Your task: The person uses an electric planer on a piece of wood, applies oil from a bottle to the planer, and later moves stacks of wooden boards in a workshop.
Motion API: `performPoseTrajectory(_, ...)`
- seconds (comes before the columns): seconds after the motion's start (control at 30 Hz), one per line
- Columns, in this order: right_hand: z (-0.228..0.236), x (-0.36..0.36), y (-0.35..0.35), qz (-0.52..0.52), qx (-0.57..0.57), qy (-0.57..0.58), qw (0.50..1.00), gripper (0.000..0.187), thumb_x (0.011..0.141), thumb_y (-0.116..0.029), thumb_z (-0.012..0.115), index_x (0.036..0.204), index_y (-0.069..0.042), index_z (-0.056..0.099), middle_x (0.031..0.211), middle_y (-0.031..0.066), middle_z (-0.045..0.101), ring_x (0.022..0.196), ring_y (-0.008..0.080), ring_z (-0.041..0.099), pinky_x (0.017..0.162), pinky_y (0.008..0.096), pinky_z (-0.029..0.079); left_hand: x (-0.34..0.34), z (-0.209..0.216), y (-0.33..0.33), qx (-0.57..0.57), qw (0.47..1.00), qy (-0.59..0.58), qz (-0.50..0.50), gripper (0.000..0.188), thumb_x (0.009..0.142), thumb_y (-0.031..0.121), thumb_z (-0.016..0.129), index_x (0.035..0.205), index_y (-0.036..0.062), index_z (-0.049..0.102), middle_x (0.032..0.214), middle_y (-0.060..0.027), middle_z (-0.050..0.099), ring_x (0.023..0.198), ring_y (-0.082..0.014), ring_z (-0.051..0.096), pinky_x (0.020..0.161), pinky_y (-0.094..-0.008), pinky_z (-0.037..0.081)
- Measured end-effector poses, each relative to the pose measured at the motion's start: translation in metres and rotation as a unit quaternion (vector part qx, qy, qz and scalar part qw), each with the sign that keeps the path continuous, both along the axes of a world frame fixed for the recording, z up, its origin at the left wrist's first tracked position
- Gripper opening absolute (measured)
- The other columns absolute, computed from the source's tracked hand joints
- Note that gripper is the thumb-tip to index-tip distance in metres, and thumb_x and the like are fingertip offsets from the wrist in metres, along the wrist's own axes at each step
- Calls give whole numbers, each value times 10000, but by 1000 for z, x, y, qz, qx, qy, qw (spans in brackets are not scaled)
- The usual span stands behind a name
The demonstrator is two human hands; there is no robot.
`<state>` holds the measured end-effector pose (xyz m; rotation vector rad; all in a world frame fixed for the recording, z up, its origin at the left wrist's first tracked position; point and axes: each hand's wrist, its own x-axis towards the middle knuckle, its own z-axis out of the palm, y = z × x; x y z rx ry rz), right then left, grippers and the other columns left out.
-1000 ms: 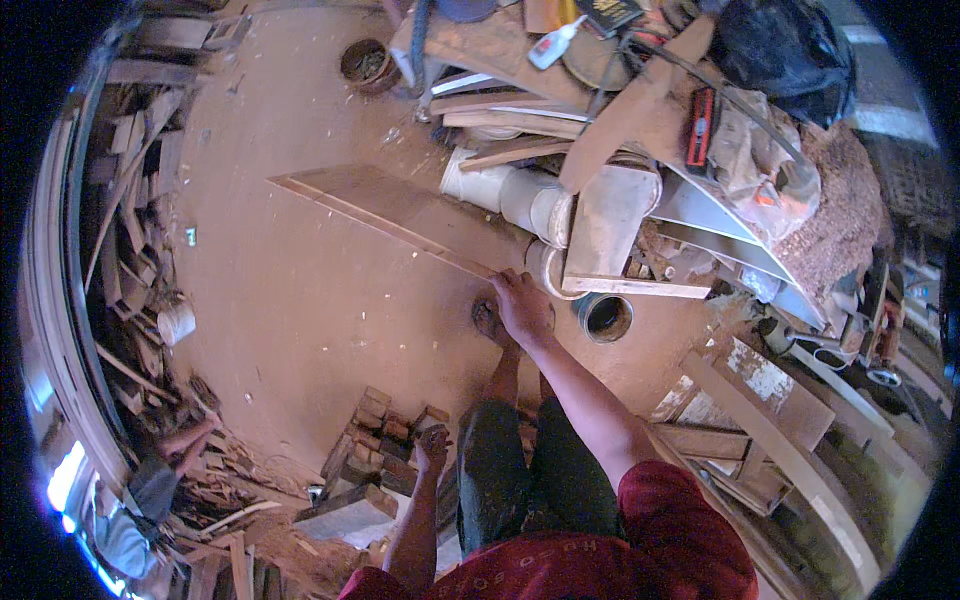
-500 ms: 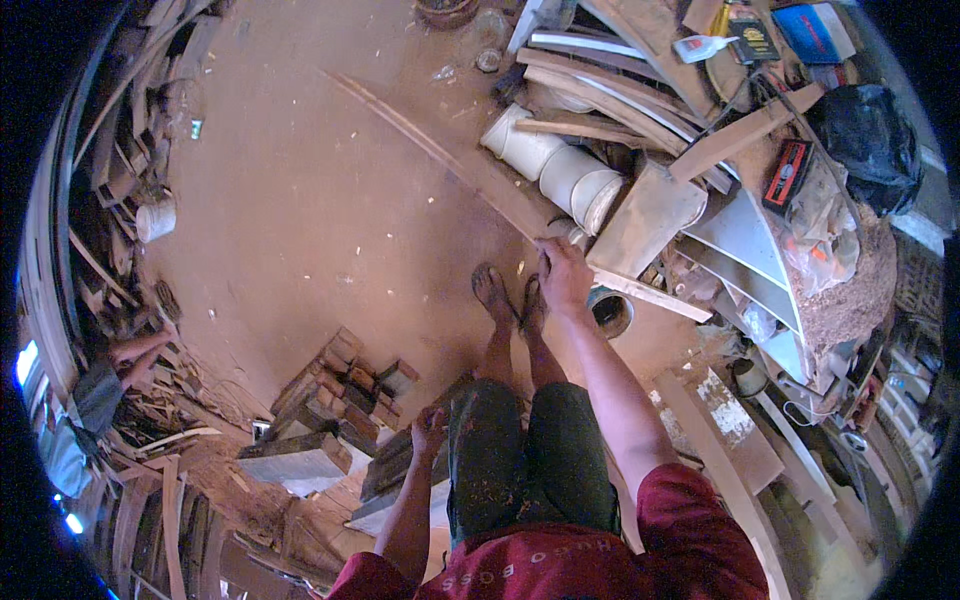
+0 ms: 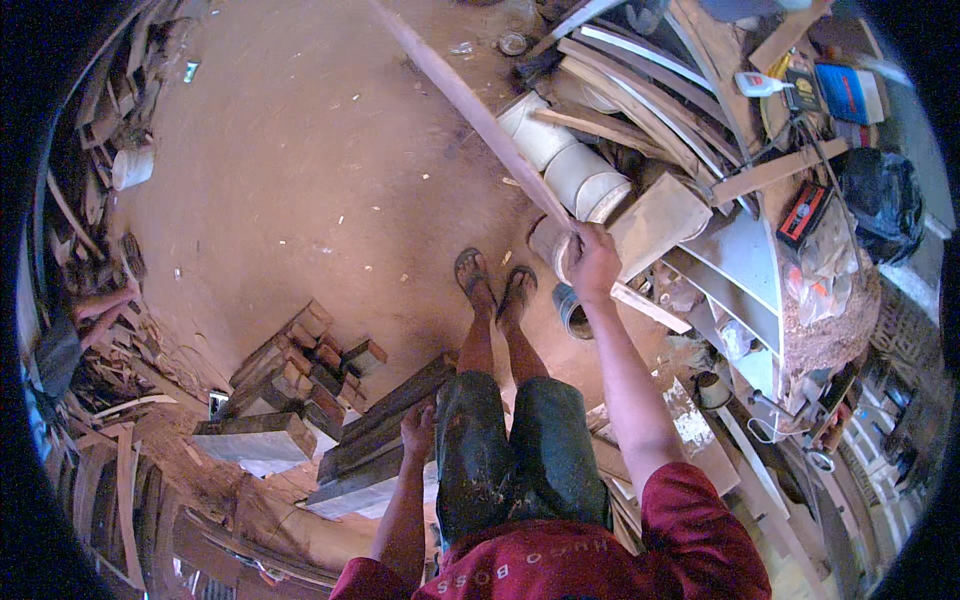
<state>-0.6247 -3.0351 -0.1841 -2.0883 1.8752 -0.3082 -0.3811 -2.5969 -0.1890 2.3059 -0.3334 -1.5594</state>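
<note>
Right hand (image 3: 592,262) grips long plank (image 3: 470,105) end; left hand (image 3: 417,430) hangs empty.

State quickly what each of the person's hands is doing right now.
Left hand: hangs beside the thigh, fingers curled, holding nothing visible.
Right hand: closed around the near end of a long wooden plank.

A dusty earthen floor (image 3: 300,170) lies sunlit, ringed by timber offcuts (image 3: 300,370) and a cluttered workbench (image 3: 800,330).
</note>
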Motion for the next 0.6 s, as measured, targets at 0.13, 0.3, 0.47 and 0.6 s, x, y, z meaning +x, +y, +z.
performPoseTrajectory(0.13,-8,-15,-18,-18,-1,-2,1000,220,848,-110,645,1060,-155,687,1007,111,661,939,334,623,800,445,518,4,18,-18,52,995,50,70,266,951,194,642,1122,-10,658,986,-111,712,907,-190,661,834,-335,517)
performPoseTrajectory(0.3,-12,-35,-51,-49,-35,28,998,238,852,-127,663,1086,-150,702,1026,104,655,972,334,614,816,442,523,11,-28,45,47,996,42,66,361,929,268,655,1169,-2,642,1048,-130,702,939,-247,657,871,-384,505)
performPoseTrajectory(0.47,-14,-43,-70,-70,-1,82,994,231,850,-127,662,1077,-143,700,1043,112,645,982,336,611,830,446,523,1,-7,14,26,997,5,66,341,921,275,650,1118,-2,653,1011,-142,705,946,-274,658,873,-398,501)
performPoseTrajectory(0.6,-21,-45,-74,-87,-48,65,993,211,849,-145,677,1054,-96,697,1012,165,650,920,387,619,801,478,504,6,16,-24,52,995,22,80,304,911,263,656,1060,-2,667,935,-135,717,903,-266,667,842,-398,512)
